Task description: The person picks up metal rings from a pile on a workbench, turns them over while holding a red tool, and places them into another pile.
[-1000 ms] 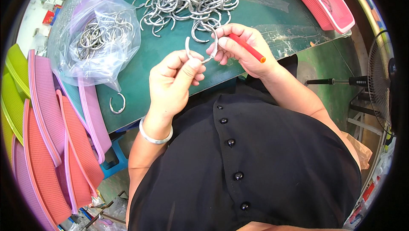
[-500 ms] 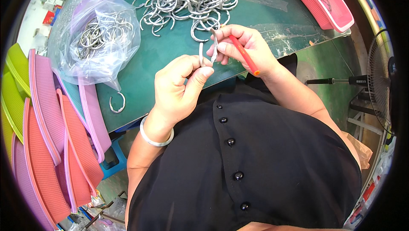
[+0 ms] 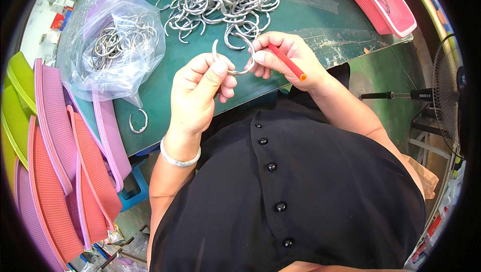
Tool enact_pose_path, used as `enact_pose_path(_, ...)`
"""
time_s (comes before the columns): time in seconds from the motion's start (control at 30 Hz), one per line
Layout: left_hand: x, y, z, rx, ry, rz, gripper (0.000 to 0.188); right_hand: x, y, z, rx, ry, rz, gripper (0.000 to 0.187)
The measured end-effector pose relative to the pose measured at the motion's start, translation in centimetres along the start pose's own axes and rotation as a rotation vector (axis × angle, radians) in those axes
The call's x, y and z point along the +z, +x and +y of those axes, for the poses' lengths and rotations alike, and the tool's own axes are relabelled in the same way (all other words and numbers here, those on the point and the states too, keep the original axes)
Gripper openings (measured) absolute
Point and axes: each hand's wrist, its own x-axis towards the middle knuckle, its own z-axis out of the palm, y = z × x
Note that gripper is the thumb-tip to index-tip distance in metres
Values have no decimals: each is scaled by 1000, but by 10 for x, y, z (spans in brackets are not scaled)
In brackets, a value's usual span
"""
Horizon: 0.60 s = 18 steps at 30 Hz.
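An open silver cuff bangle (image 3: 241,73) is held between my two hands above the near edge of the green table, its gap facing away from me. My left hand (image 3: 195,89) pinches its left side between thumb and fingers. On its right side, my right hand (image 3: 300,64) closes with thumb and fingertips. A red pen-like stick with an orange end (image 3: 286,61) also lies in my right hand, pointing back toward me; its far tip is hidden by the fingers. Just beyond my hands spreads a large pile of similar silver bangles (image 3: 235,4).
A clear plastic bag (image 3: 143,69) with several bangles stands at left. One loose bangle (image 3: 147,119) lies near the table's left edge. Stacked coloured baskets (image 3: 52,187) fill the left side. A pink basket (image 3: 373,6) sits far right, with a fan (image 3: 446,96) beyond the table.
The bangle has turned from nearly edge-on to showing its open curve. My left hand has shifted left and slightly lower, and the red stick has tilted a little in my right hand.
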Motion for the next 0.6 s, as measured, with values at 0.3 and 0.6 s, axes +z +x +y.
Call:
enact_pose_path(0.3,-15,10,-11,-140,-354,2,19,3,0,-5,40,-79,57,16)
enact_pose_path(0.6,-21,11,-17,-193,-428,-19,21,3,0,-6,32,-93,60,15)
